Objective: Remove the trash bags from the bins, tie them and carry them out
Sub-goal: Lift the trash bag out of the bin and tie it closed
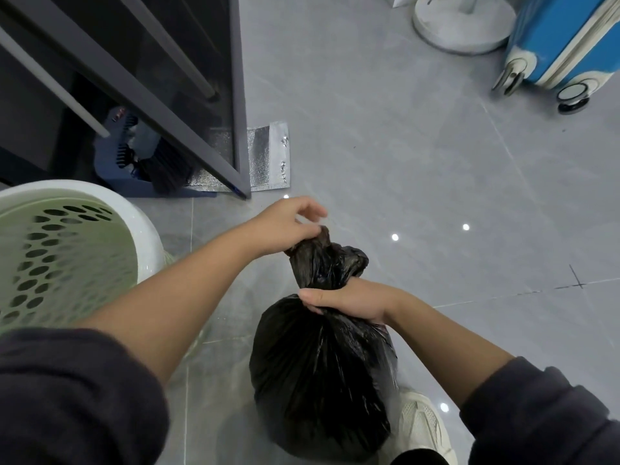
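Tying step, by the look of it. Grips the bag (322, 380) round its twisted neck with the right hand (349, 298), fingers curled tight, near and centre, above a pale shoe (422, 427). Pinches the tip of the gathered tail with the left hand (288, 226), other fingers loose. Keeps the bag out of the bin (110, 196) at near left; hanging or resting on the floor (402, 162), cannot tell. Stretches the tail from near-right to far-left. Likely calls for looping the tail with the left hand, right hand as anchor.
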